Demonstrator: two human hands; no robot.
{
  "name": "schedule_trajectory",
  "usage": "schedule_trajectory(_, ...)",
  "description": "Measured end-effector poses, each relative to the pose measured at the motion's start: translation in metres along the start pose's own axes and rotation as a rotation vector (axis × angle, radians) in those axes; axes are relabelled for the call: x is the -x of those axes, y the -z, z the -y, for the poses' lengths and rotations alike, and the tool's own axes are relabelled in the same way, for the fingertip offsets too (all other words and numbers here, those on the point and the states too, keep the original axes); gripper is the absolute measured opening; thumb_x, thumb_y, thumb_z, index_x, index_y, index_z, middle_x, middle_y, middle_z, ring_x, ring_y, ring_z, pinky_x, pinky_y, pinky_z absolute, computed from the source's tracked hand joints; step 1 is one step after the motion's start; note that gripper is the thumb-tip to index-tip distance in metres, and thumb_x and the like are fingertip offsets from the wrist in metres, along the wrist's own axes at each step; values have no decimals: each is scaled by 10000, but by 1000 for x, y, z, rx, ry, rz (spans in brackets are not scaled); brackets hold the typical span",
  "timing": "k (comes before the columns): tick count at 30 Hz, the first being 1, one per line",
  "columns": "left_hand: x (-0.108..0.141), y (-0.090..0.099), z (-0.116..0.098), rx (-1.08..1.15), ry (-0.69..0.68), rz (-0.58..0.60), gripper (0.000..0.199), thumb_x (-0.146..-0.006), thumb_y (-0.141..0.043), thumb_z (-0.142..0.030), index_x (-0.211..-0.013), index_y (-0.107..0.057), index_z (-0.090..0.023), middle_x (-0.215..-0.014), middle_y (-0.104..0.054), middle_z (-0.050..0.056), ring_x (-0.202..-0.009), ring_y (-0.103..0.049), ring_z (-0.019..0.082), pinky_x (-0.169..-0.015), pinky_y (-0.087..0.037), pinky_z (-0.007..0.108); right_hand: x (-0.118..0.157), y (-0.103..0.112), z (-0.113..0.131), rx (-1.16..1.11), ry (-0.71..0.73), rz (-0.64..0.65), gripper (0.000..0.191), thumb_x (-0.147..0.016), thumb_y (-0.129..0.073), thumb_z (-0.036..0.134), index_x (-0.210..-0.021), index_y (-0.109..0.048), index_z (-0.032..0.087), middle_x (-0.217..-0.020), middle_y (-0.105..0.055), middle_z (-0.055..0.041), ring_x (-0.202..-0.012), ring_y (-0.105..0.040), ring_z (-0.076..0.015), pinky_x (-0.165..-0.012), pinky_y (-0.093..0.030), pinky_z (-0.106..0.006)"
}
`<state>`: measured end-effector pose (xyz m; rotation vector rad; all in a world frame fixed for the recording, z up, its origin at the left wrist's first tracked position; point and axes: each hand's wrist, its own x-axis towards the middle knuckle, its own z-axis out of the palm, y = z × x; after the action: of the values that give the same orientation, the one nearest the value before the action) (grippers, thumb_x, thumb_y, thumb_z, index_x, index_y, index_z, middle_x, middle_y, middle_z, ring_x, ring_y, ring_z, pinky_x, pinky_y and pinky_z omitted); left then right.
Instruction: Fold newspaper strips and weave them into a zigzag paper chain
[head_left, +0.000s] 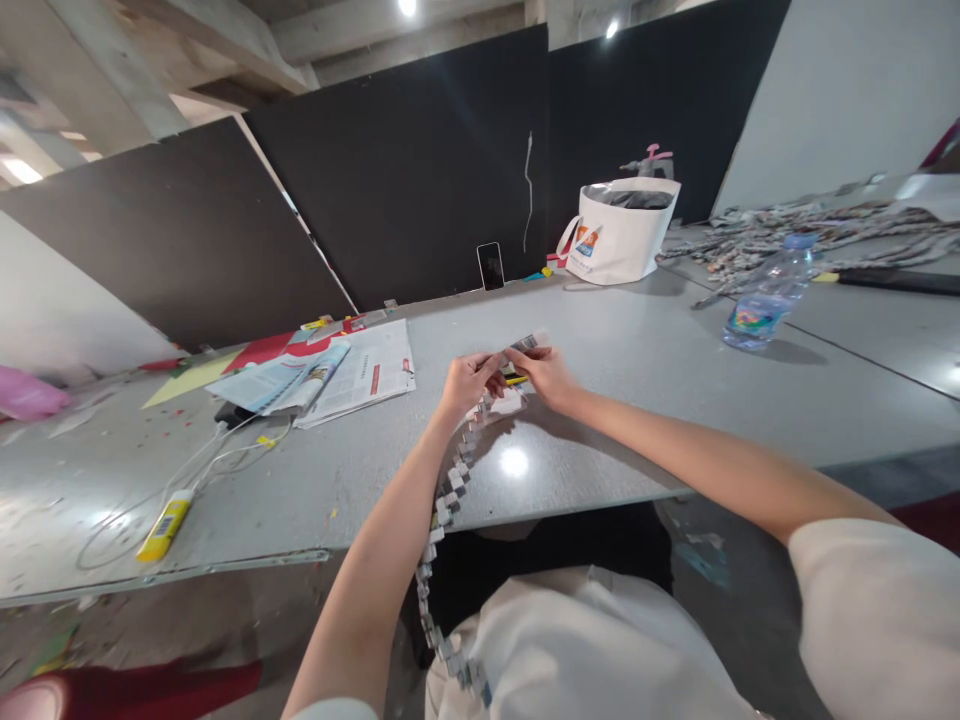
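Observation:
My left hand [474, 384] and my right hand [546, 374] nearly meet above the grey table. Between them is a small folded strip of printed paper [528, 344], pinched by the fingers of both. From under my left hand a zigzag chain of folded paper [452, 482] hangs over the table's front edge and down to my lap. A yellow item [515, 380] shows just below the fingers, beside some whitish paper [507, 402] on the table.
Newspapers [360, 372] and a glue stick [165, 525] lie left on the table [622, 350]. A phone [490, 266] leans on the black partition. To the right are a white bag [619, 235], a plastic bottle [769, 295] and many paper strips [787, 235].

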<state>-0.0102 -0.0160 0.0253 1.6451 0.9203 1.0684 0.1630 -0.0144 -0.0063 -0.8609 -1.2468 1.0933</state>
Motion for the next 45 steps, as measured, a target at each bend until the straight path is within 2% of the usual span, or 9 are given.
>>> schedule_trajectory(5, 1, -3, -3, 8, 54, 7, 531, -922, -668, -666, -735, -627, -171, -611, -700, 68, -458, -654, 161, -463, -514, 261, -15, 9, -8, -49, -13, -47, 595, -745, -811, 739, -618, -519, 237, -586, -435, 31, -544, -421, -133, -531, -354, -318)
schedule_trajectory(9, 1, -3, -4, 16, 79, 14, 561, -927, -653, -681, -714, -623, -163, -608, -705, 81, -448, -649, 157, -461, -516, 261, -26, 15, -16, -69, 14, -89, 577, -712, -804, 783, -694, -604, 241, -615, -479, 21, -585, -461, -151, -547, -364, -318)
schedule_trajectory(15, 0, -1, -1, 31, 94, 27, 560, -932, -662, -666, -721, -643, -149, -589, -701, 86, -449, -652, 159, -467, -511, 258, -38, 30, -22, -69, 68, -141, 469, -793, -796, 689, -732, -683, 238, -689, -570, -4, -650, -514, -157, -605, -399, -320)
schedule_trajectory(19, -1, 2, 2, 45, 122, 3, 563, -931, -657, -676, -762, -659, -139, -560, -687, 79, -435, -641, 157, -461, -502, 257, -37, 33, -19, -46, 67, -116, 444, -817, -789, 655, -721, -680, 236, -688, -576, -11, -635, -508, -159, -587, -390, -320)
schedule_trajectory(25, -5, 7, 9, 68, 142, -42, 570, -910, -684, -677, -711, -622, -145, -597, -705, 94, -448, -651, 157, -473, -513, 261, -31, 33, -12, -18, 49, -75, 465, -814, -785, 663, -722, -672, 222, -693, -608, -12, -600, -508, -137, -573, -398, -310)
schedule_trajectory(31, -9, 11, 14, 183, 114, -138, 483, -853, -805, -579, -920, -689, -115, -677, -736, 59, -500, -675, 141, -506, -527, 242, -25, 32, -3, -17, 44, -49, 416, -782, -838, 607, -769, -738, 204, -741, -699, -43, -627, -560, -142, -633, -479, -306)
schedule_trajectory(36, -8, 13, 14, 227, 91, -134, 552, -788, -909, -415, -1178, -696, -89, -744, -768, 56, -582, -708, 143, -594, -562, 251, -26, 33, -3, -32, 44, -39, 427, -775, -848, 612, -792, -753, 196, -750, -719, -48, -630, -574, -139, -649, -504, -299)
schedule_trajectory(40, -10, 14, 16, 220, 109, -181, 487, -802, -901, -375, -1133, -715, -69, -713, -758, 58, -558, -692, 137, -578, -550, 253, -27, 33, -3, 6, 73, -25, 442, -786, -835, 631, -799, -751, 197, -763, -730, -56, -647, -595, -148, -668, -515, -307)
schedule_trajectory(45, -10, 15, 16, 269, 49, -199, 480, -789, -906, -380, -1115, -747, -67, -708, -755, 55, -553, -685, 129, -568, -534, 250, -30, 33, -6, -37, 81, -17, 449, -776, -844, 627, -866, -760, 196, -778, -735, -53, -661, -610, -149, -680, -526, -312)
